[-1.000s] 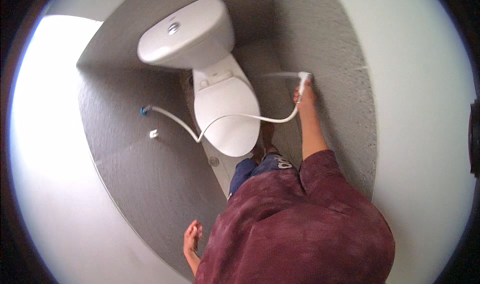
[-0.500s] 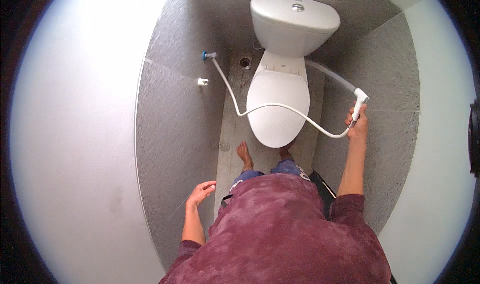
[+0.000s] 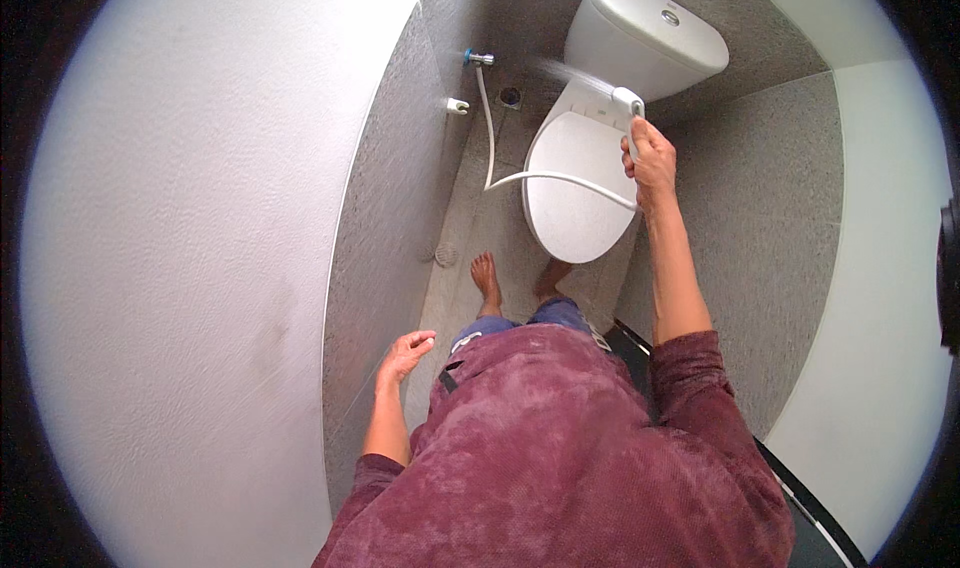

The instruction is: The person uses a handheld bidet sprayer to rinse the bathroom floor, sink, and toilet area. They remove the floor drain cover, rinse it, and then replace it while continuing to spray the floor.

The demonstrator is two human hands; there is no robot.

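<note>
My right hand (image 3: 652, 166) is closed around the white handle of a bidet sprayer (image 3: 630, 101), held above the back of the toilet seat. A jet of water (image 3: 577, 73) leaves its head toward the left, in front of the cistern. The sprayer's white hose (image 3: 560, 177) sags across the closed lid of the white toilet (image 3: 573, 208) to a chrome valve (image 3: 484, 59) on the left wall. By my left side, my left hand (image 3: 405, 356) has its fingers curled against the thumb. A pale spot shows at those fingertips, too small to name.
A white sprayer holder (image 3: 457, 107) is fixed to the left grey wall (image 3: 400, 188). Floor drains (image 3: 510, 98) lie beside the toilet and nearer my bare feet (image 3: 486, 280). The cistern (image 3: 645, 48) stands at the back, and a grey wall (image 3: 760, 178) closes the right side.
My right hand has brought the sprayer from the right wall leftward over the toilet. The jet now lands left of the toilet's base instead of right. The view has shifted; my left hand stays low.
</note>
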